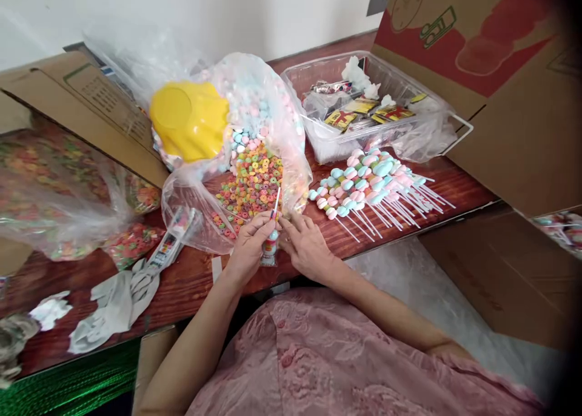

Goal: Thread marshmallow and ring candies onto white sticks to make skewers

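Observation:
My left hand [248, 246] is closed on a small printed clear wrapper with a candy stick [269, 249] in it. Pale candy shows through the lower part, and a white stick points up from the top. My right hand [309, 246] is at the wrapper's upper right side, its fingers bent and pinching there; the fingertips are partly hidden. Just beyond both hands lie loose ring-shaped candies [254, 182] in an open clear bag [195, 191]. To the right, marshmallow candy sticks [368, 182] lie piled with their white sticks pointing toward me.
A yellow bowl [188, 120] lies upside down on a bag of pastel candies [257, 110]. Behind the pile stands a clear plastic basket [325, 140] with packets. At left are grey gloves [111, 304], printed wrappers [168, 249] and a cardboard box [97, 110]; another box [504, 125] stands right.

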Action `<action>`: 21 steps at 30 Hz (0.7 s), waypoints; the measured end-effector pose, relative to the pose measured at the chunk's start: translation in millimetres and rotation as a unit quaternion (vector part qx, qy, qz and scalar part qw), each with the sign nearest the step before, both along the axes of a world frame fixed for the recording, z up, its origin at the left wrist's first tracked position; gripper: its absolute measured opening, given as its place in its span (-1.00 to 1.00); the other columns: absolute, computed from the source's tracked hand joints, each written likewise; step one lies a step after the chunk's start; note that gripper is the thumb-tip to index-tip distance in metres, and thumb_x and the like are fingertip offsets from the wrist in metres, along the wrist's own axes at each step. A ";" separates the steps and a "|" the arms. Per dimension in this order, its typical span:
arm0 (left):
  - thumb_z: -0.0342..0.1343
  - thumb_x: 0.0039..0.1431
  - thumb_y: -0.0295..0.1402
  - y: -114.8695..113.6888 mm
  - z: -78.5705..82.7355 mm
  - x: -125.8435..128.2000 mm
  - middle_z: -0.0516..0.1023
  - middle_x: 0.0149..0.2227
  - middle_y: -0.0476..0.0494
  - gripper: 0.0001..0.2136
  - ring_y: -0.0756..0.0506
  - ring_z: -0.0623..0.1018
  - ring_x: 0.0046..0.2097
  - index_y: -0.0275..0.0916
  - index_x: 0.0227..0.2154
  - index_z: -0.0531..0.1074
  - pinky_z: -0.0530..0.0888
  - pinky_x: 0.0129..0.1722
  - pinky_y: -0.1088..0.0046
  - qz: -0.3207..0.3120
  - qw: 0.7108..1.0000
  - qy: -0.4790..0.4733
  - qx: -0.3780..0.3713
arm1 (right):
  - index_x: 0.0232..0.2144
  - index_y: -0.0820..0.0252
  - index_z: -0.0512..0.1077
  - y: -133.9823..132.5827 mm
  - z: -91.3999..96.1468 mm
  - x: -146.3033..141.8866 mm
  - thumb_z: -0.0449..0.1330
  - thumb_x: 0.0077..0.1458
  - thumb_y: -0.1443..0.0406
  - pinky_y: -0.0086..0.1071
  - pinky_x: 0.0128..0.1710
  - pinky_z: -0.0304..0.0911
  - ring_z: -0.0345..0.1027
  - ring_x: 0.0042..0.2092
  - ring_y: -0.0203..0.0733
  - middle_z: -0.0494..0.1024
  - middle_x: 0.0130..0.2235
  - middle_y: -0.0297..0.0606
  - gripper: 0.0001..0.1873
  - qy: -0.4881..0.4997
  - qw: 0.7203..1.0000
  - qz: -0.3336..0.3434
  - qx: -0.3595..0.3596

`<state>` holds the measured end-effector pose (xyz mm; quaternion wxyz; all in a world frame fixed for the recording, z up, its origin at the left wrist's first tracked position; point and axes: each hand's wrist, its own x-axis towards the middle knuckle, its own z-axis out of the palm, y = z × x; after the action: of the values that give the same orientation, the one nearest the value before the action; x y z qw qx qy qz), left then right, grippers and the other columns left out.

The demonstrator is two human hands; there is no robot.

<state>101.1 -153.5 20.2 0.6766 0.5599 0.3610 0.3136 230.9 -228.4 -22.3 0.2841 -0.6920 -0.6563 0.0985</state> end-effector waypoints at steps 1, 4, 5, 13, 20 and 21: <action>0.27 0.02 -0.18 1.1 -1.0 1.4 0.50 -0.22 -0.07 -0.79 0.05 0.45 -0.30 -0.24 -0.47 0.54 0.41 -0.31 0.58 0.000 1.000 0.001 -0.009 | 0.23 0.27 0.27 -4.0 4.1 -3.1 0.03 0.27 0.24 0.06 0.08 0.18 0.13 0.22 0.21 0.25 0.28 0.13 -0.49 -0.031 0.999 0.011 -0.003; 0.30 -0.01 -0.19 -0.6 -1.9 -1.7 0.52 -0.36 -0.05 -0.77 0.05 0.47 -0.35 -0.27 -0.48 0.52 0.42 -0.31 0.57 0.003 0.999 0.011 -0.043 | 0.14 0.21 0.37 -22.2 9.2 1.8 0.04 0.28 0.29 -0.04 0.03 0.21 0.20 0.18 0.11 0.39 0.20 0.02 -0.60 -0.056 0.995 0.078 0.038; 0.30 -0.02 -0.17 -2.3 -1.7 -4.9 0.52 -0.41 -0.05 -0.76 0.05 0.47 -0.38 -0.28 -0.48 0.52 0.43 -0.34 0.56 0.006 0.998 0.014 -0.060 | 0.07 0.19 0.42 -28.6 7.7 7.6 0.04 0.29 0.30 -0.09 0.01 0.22 0.27 0.13 0.04 0.47 0.13 -0.03 -0.65 -0.040 0.992 0.097 0.069; 0.30 0.02 -0.07 -21.8 -9.2 -32.3 0.58 -0.46 -0.13 -0.66 0.03 0.52 -0.49 -0.32 -0.41 0.54 0.45 -0.45 0.55 -0.093 0.984 0.061 -0.137 | -0.26 0.18 0.55 -31.3 -8.7 55.7 0.05 0.26 0.36 -0.35 -0.29 0.18 0.42 -0.22 -0.15 0.59 -0.27 -0.17 -0.75 -0.070 0.996 -0.061 -0.001; 0.30 -0.01 -0.03 -27.5 -17.0 -34.1 0.57 -0.45 -0.11 -0.63 0.02 0.55 -0.43 -0.32 -0.42 0.54 0.47 -0.40 0.54 -0.081 0.987 0.040 -0.135 | -0.16 0.10 0.55 -12.3 5.6 46.5 0.00 0.30 0.30 -0.37 -0.42 0.07 0.38 -0.28 -0.21 0.49 -0.18 -0.17 -0.70 -0.140 0.984 -0.032 -0.105; 0.31 -0.03 -0.03 -26.9 -18.2 -38.0 0.56 -0.45 -0.09 -0.63 0.03 0.54 -0.45 -0.32 -0.44 0.53 0.45 -0.44 0.55 -0.063 0.988 0.036 -0.136 | -0.17 0.12 0.55 -15.4 5.6 49.9 0.00 0.30 0.31 -0.38 -0.40 0.09 0.38 -0.27 -0.21 0.49 -0.18 -0.18 -0.70 -0.132 0.986 -0.042 -0.088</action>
<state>63.1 -180.5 2.0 0.7515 0.4951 0.3883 0.1984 280.8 -243.9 -16.7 0.1366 -0.7480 -0.6475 0.0517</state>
